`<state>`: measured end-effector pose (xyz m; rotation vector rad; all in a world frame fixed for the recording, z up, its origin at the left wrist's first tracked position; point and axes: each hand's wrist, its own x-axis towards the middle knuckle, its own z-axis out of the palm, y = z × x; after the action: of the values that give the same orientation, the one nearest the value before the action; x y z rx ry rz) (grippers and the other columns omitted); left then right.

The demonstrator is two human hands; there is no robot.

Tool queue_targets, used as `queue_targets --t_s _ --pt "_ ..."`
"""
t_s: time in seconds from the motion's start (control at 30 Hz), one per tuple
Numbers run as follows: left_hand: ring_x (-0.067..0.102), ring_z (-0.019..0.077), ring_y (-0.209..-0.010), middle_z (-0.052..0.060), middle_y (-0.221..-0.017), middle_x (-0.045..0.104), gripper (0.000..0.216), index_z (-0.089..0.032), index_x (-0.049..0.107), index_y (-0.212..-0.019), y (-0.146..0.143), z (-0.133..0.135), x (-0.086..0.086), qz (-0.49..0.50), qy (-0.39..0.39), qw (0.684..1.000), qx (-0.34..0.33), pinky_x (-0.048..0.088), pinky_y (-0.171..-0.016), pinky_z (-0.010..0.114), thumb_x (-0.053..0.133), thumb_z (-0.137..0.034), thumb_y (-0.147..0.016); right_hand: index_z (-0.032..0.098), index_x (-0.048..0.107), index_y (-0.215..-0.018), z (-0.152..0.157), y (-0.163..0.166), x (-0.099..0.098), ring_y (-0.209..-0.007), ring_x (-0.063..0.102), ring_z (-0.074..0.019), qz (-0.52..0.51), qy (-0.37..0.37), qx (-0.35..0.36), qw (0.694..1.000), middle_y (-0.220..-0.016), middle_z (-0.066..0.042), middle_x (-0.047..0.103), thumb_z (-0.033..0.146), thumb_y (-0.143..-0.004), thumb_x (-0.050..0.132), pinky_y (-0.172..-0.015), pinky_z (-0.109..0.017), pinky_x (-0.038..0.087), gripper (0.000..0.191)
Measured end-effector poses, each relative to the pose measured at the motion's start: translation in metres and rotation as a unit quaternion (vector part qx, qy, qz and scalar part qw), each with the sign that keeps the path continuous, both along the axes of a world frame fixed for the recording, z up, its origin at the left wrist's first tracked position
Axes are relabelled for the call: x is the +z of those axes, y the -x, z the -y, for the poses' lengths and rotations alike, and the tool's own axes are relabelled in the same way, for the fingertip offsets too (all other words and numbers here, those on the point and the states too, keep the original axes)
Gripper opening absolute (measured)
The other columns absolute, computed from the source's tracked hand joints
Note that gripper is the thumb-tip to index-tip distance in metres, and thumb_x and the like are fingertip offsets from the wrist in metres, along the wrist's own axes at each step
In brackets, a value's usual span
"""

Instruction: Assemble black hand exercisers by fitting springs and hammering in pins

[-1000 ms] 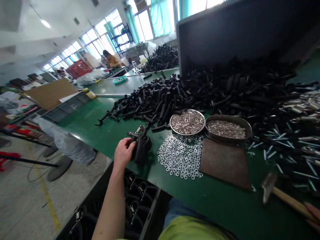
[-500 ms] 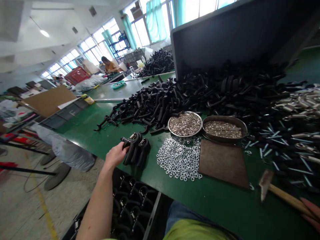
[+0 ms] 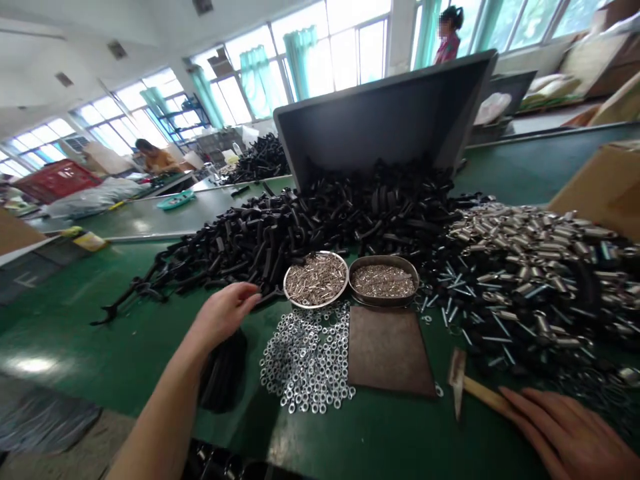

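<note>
My left hand [image 3: 226, 312] is stretched over the table near the front of a big heap of black curved parts [image 3: 250, 240]. Its fingers point right, slightly apart, and nothing shows in them. Below its wrist, partly hidden, stand a few black handle-like pieces [image 3: 223, 373]. At lower right, my right hand [image 3: 570, 427] has its fingers about the wooden handle of a hammer [image 3: 483, 393], whose head rests by the table front. Between the hands are loose metal nuts [image 3: 310, 367] and a brown square plate [image 3: 390, 350].
A round dish of small metal pins [image 3: 316, 280] and an oval tin of tiny metal pieces [image 3: 384, 281] sit behind the nuts. Springs [image 3: 540, 247] and bolts are piled at right. A grey bin [image 3: 375, 113] lies tipped behind the heap. Two people are farther back.
The view has swung right. My left hand has let go of the black handle-like pieces and moved forward toward the heap. My right hand has come farther onto the hammer's handle.
</note>
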<state>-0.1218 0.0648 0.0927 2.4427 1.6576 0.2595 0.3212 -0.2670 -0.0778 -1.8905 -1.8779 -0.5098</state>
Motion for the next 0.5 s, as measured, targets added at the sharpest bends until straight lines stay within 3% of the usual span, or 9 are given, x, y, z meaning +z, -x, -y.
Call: queue_targets --t_s 0.07,0.1,0.2,0.27,0.37,0.5 --pt "0.064 0.0182 -0.088 0.005 -0.099 0.069 0.030 -0.020 0.066 -0.100 -0.076 -0.019 -0.005 0.062 0.013 0.992 -0.113 0.048 -0.080 0.027 0.047 -0.037 -0.084 0.022 0.068 -0.098 -0.017 0.007 0.022 -0.082 0.061 -0.0225 0.044 -0.017 0.038 0.998 -0.091 -0.007 0.068 0.036 -0.090 0.042 -0.076 -0.037 0.044 0.031" --pt "0.063 0.0175 -0.089 0.006 -0.099 0.069 0.027 -0.019 0.067 -0.098 -0.115 -0.030 -0.011 0.068 0.007 0.989 -0.129 0.048 -0.081 0.026 0.050 -0.033 -0.083 0.021 0.068 -0.099 -0.026 0.010 0.032 -0.081 0.061 -0.0219 0.052 -0.023 0.047 0.997 -0.090 -0.007 0.067 0.034 -0.091 0.042 -0.076 -0.037 0.044 0.030" --pt "0.063 0.0167 -0.095 0.004 -0.102 0.070 0.029 -0.021 0.065 -0.107 -0.219 -0.064 -0.033 0.066 0.009 0.988 -0.139 0.046 -0.085 0.024 0.054 -0.026 -0.081 0.021 0.067 -0.100 -0.051 0.019 0.055 -0.082 0.060 -0.0202 0.028 -0.026 0.043 0.998 -0.090 -0.007 0.066 0.029 -0.091 0.043 -0.076 -0.034 0.046 0.027" --pt "0.063 0.0193 -0.098 0.007 -0.103 0.069 0.036 -0.020 0.062 -0.115 -0.270 -0.084 -0.047 0.059 0.011 0.991 -0.120 0.046 -0.086 0.026 0.055 -0.025 -0.080 0.021 0.067 -0.100 -0.062 0.024 0.066 -0.084 0.060 -0.0193 0.000 -0.016 0.038 0.999 -0.090 -0.007 0.066 0.024 -0.091 0.043 -0.076 -0.033 0.047 0.026" --pt "0.062 0.0255 -0.101 0.013 -0.106 0.068 0.039 -0.017 0.060 -0.116 -0.317 -0.104 -0.065 0.045 0.020 0.996 -0.080 0.047 -0.083 0.032 0.056 -0.027 -0.079 0.018 0.068 -0.096 -0.074 0.026 0.077 -0.083 0.059 -0.0182 -0.033 -0.014 0.033 0.999 -0.088 -0.008 0.065 0.018 -0.091 0.041 -0.073 -0.031 0.048 0.027" --pt "0.064 0.0295 -0.097 0.018 -0.104 0.068 0.035 -0.015 0.063 -0.110 -0.335 -0.110 -0.076 0.036 0.022 0.998 -0.049 0.048 -0.077 0.035 0.054 -0.029 -0.080 0.018 0.067 -0.096 -0.084 0.007 0.089 -0.083 0.058 -0.0193 -0.034 -0.004 -0.007 0.999 -0.089 -0.008 0.065 0.020 -0.093 0.041 -0.075 -0.032 0.048 0.027"
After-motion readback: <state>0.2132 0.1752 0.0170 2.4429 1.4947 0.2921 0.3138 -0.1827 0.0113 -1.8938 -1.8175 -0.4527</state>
